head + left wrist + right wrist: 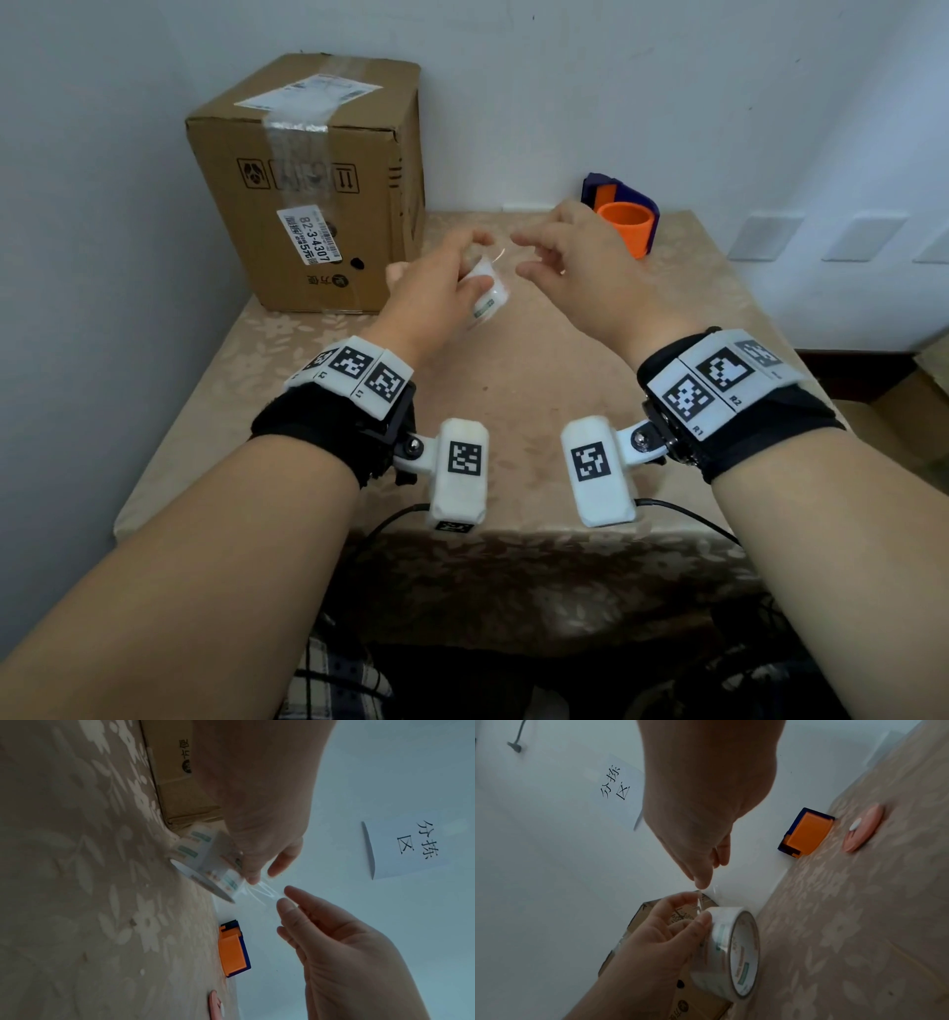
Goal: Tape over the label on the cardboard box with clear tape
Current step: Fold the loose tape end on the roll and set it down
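A cardboard box (318, 205) stands at the table's back left corner, with one white label (308, 92) on top under old tape and another label (308, 235) on its front face. Just right of the box my left hand (462, 257) grips a roll of clear tape (485, 298), fingers curled over its rim (731, 953). My right hand (521, 254) is close beside it and pinches the free end of the tape between thumb and forefinger. A short clear strip (259, 890) runs from the roll (205, 860) to those fingertips (284, 902). Both hands hover above the tabletop.
An orange and blue tape holder (624, 221) stands against the back wall on the right. Near it lies a pink round object (862, 829). A paper sign (408, 845) hangs on the wall. The beige flowered tablecloth (513, 390) ends at the front edge near my wrists.
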